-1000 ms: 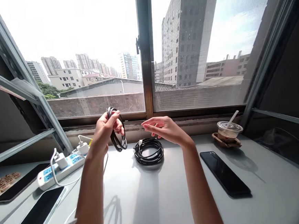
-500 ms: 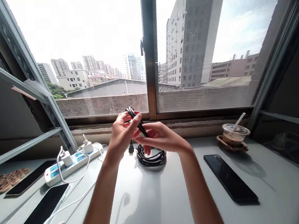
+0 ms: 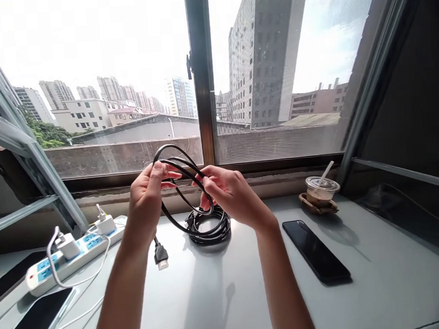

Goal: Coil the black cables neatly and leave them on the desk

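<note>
Loose loops of a black HDMI cable (image 3: 177,161) are held up between my two hands, above the table. My left hand (image 3: 147,190) is closed on the left side of the loops, thumb on top. From below it hangs the cable's HDMI plug (image 3: 160,254). On the right side, my right hand (image 3: 223,187) pinches the strands between thumb and fingers. Behind and below the loops, a coiled black cable (image 3: 213,238) lies on the white table. Whether the raised loops join that coil cannot be made out.
At the left lies a power strip (image 3: 85,248) with white chargers and white cords, near a phone (image 3: 30,326). To the right are a black phone (image 3: 317,250) and a lidded cup (image 3: 322,189) in a cardboard holder. A window (image 3: 204,110) stands behind the table.
My hands have moved apart, and the bunched cable has opened into wide loops. The HDMI plug now hangs below my left hand. The view has turned slightly right.
</note>
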